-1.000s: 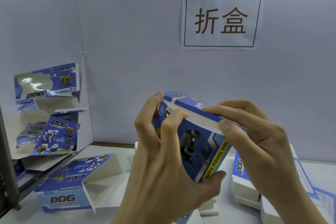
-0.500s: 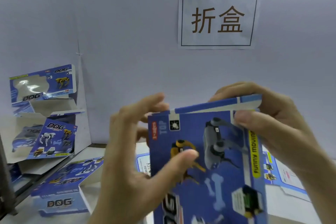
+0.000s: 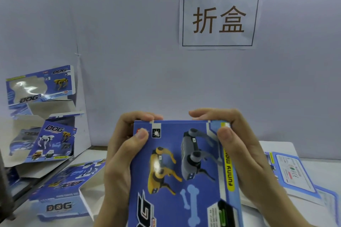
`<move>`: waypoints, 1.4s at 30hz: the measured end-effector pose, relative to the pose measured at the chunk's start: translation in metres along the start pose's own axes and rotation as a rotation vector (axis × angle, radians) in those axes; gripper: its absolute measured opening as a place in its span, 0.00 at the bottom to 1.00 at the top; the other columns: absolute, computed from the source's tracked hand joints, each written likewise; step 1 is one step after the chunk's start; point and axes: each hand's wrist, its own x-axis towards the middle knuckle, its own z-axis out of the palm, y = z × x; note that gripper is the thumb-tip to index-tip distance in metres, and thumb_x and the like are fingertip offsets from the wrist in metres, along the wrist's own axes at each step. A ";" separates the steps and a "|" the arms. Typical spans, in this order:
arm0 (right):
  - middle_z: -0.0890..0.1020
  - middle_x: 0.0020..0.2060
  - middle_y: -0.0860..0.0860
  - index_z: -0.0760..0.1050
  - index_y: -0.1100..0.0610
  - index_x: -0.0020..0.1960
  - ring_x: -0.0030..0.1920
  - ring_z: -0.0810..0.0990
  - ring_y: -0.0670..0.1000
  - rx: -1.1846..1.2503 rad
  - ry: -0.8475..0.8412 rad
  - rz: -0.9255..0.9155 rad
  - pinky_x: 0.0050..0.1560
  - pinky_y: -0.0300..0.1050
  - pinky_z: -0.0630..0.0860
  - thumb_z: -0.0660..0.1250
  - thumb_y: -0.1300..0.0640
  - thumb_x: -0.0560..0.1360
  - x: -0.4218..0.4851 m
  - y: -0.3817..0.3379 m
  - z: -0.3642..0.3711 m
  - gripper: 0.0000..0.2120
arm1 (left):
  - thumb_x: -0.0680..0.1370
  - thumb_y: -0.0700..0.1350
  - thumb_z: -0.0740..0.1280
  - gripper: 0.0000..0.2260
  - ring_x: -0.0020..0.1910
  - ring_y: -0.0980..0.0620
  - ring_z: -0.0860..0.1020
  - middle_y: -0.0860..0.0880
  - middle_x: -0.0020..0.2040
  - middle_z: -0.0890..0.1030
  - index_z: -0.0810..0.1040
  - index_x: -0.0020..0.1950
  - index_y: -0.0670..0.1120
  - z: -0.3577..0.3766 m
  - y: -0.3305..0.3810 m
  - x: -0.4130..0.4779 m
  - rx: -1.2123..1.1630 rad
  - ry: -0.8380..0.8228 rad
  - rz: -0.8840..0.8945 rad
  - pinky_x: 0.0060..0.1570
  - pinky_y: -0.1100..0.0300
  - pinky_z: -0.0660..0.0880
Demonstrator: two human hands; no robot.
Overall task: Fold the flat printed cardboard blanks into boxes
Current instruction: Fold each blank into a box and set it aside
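Note:
I hold a blue printed box (image 3: 186, 177) upright in front of me, its face with a yellow and a grey robot dog turned toward me. My left hand (image 3: 121, 164) grips its left edge, thumb on the front near the top corner, fingers curled over the top. My right hand (image 3: 239, 153) grips the right edge the same way, thumb pressed on the upper right corner. The box's far side and bottom end are hidden.
A folded box (image 3: 60, 199) with an open white flap lies on the table at lower left. Several more boxes (image 3: 49, 140) are stacked against the left wall. Flat blanks (image 3: 293, 173) lie at right. A paper sign (image 3: 218, 18) hangs on the wall ahead.
The box has turned from a tilted, edge-on pose to face me flat and has come closer. Both hands have shifted up to its top corners, with the thumbs now on the front.

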 end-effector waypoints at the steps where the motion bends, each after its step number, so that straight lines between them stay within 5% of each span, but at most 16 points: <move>1: 0.80 0.60 0.48 0.75 0.40 0.53 0.51 0.77 0.66 0.053 0.025 0.010 0.51 0.60 0.76 0.61 0.37 0.75 -0.001 0.001 0.000 0.11 | 0.66 0.33 0.66 0.09 0.33 0.54 0.82 0.48 0.39 0.84 0.71 0.43 0.40 0.001 0.000 -0.001 0.003 -0.004 0.012 0.30 0.66 0.77; 4: 0.81 0.59 0.51 0.76 0.42 0.47 0.55 0.80 0.58 0.114 0.070 0.035 0.54 0.53 0.78 0.63 0.41 0.74 -0.001 0.001 -0.002 0.06 | 0.68 0.37 0.60 0.07 0.33 0.53 0.82 0.48 0.39 0.83 0.77 0.38 0.45 0.001 -0.005 -0.006 -0.012 0.002 0.032 0.31 0.65 0.77; 7: 0.82 0.57 0.49 0.77 0.43 0.44 0.57 0.80 0.53 0.125 0.110 0.051 0.56 0.52 0.77 0.64 0.39 0.74 0.000 0.000 -0.002 0.09 | 0.68 0.36 0.65 0.05 0.33 0.53 0.81 0.48 0.40 0.82 0.76 0.38 0.45 0.003 -0.008 -0.008 -0.027 0.019 0.006 0.30 0.64 0.77; 10: 0.83 0.55 0.50 0.77 0.46 0.44 0.55 0.82 0.50 0.175 0.144 0.058 0.50 0.45 0.80 0.63 0.42 0.74 0.001 0.001 -0.001 0.09 | 0.69 0.38 0.64 0.05 0.33 0.52 0.81 0.48 0.41 0.82 0.77 0.37 0.47 0.003 -0.012 -0.007 -0.036 0.025 -0.012 0.29 0.62 0.78; 13: 0.83 0.55 0.48 0.78 0.46 0.42 0.53 0.82 0.51 0.154 0.157 0.109 0.50 0.49 0.80 0.59 0.48 0.74 0.001 0.004 -0.002 0.09 | 0.69 0.41 0.63 0.06 0.30 0.53 0.79 0.50 0.38 0.80 0.77 0.34 0.49 0.003 -0.015 -0.007 -0.032 0.037 -0.022 0.28 0.63 0.77; 17: 0.83 0.54 0.48 0.77 0.50 0.43 0.51 0.82 0.44 0.187 0.173 0.068 0.47 0.36 0.78 0.65 0.50 0.74 0.003 0.008 -0.001 0.05 | 0.68 0.40 0.64 0.07 0.32 0.53 0.81 0.50 0.39 0.81 0.79 0.34 0.50 0.000 -0.020 -0.004 -0.026 0.024 -0.018 0.29 0.63 0.77; 20: 0.81 0.58 0.43 0.76 0.44 0.43 0.59 0.79 0.45 0.106 0.120 0.123 0.58 0.44 0.75 0.62 0.46 0.74 0.001 0.021 -0.002 0.06 | 0.66 0.39 0.68 0.04 0.31 0.54 0.80 0.51 0.37 0.81 0.76 0.37 0.47 -0.009 -0.024 0.004 0.015 0.057 -0.045 0.29 0.65 0.77; 22: 0.76 0.62 0.35 0.76 0.38 0.51 0.65 0.75 0.42 0.110 0.048 0.211 0.64 0.45 0.71 0.66 0.42 0.72 0.001 0.031 -0.002 0.08 | 0.69 0.42 0.64 0.02 0.29 0.53 0.79 0.49 0.36 0.81 0.73 0.40 0.45 -0.017 -0.030 0.011 0.009 0.157 -0.103 0.28 0.64 0.76; 25: 0.72 0.63 0.29 0.65 0.36 0.65 0.63 0.72 0.32 0.152 -0.194 0.386 0.60 0.31 0.71 0.70 0.28 0.60 -0.013 0.042 -0.013 0.37 | 0.78 0.41 0.63 0.04 0.26 0.56 0.77 0.48 0.35 0.77 0.73 0.44 0.47 -0.031 -0.042 0.018 0.094 0.481 -0.123 0.27 0.66 0.73; 27: 0.74 0.66 0.35 0.62 0.40 0.71 0.65 0.74 0.39 0.232 -0.385 0.474 0.60 0.34 0.73 0.70 0.36 0.67 -0.029 0.040 -0.022 0.36 | 0.80 0.40 0.62 0.05 0.28 0.60 0.75 0.52 0.35 0.77 0.71 0.45 0.48 -0.045 -0.052 0.025 0.228 0.696 -0.099 0.24 0.74 0.68; 29: 0.78 0.64 0.43 0.70 0.40 0.68 0.64 0.77 0.45 0.240 -0.352 0.495 0.60 0.39 0.75 0.68 0.46 0.71 -0.042 0.041 -0.023 0.25 | 0.80 0.40 0.62 0.05 0.36 0.55 0.74 0.49 0.41 0.74 0.68 0.47 0.48 -0.055 -0.064 0.032 0.284 0.767 -0.154 0.34 0.71 0.71; 31: 0.84 0.51 0.43 0.79 0.41 0.55 0.52 0.82 0.40 0.127 -0.055 0.498 0.49 0.31 0.76 0.67 0.47 0.73 -0.043 0.051 -0.015 0.11 | 0.80 0.45 0.64 0.06 0.49 0.44 0.77 0.43 0.50 0.75 0.67 0.49 0.46 -0.054 -0.077 0.032 0.339 0.714 -0.245 0.55 0.53 0.75; 33: 0.84 0.41 0.43 0.81 0.47 0.48 0.39 0.80 0.37 0.068 0.267 0.513 0.36 0.28 0.73 0.68 0.48 0.76 -0.034 0.058 -0.005 0.06 | 0.75 0.55 0.67 0.14 0.57 0.39 0.77 0.39 0.55 0.74 0.68 0.48 0.46 -0.041 -0.086 0.025 0.347 0.521 -0.285 0.61 0.41 0.72; 38: 0.85 0.42 0.44 0.72 0.46 0.55 0.39 0.83 0.41 0.031 0.390 0.502 0.35 0.32 0.75 0.74 0.40 0.60 -0.022 0.061 -0.013 0.26 | 0.57 0.71 0.71 0.37 0.61 0.45 0.78 0.48 0.60 0.81 0.72 0.60 0.54 -0.022 -0.082 0.013 0.340 -0.063 -0.327 0.63 0.44 0.73; 40: 0.86 0.44 0.47 0.74 0.50 0.54 0.42 0.84 0.46 0.081 0.439 0.471 0.37 0.36 0.78 0.72 0.48 0.64 -0.025 0.063 -0.024 0.20 | 0.52 0.75 0.72 0.45 0.64 0.53 0.76 0.56 0.63 0.79 0.71 0.64 0.55 -0.034 -0.076 0.016 0.390 -0.214 -0.285 0.63 0.52 0.72; 42: 0.86 0.44 0.48 0.75 0.54 0.51 0.42 0.84 0.46 0.107 0.498 0.440 0.38 0.35 0.78 0.71 0.55 0.68 -0.029 0.065 -0.031 0.12 | 0.56 0.70 0.74 0.42 0.66 0.57 0.74 0.59 0.65 0.77 0.72 0.67 0.56 -0.041 -0.071 0.016 0.473 -0.337 -0.250 0.63 0.56 0.71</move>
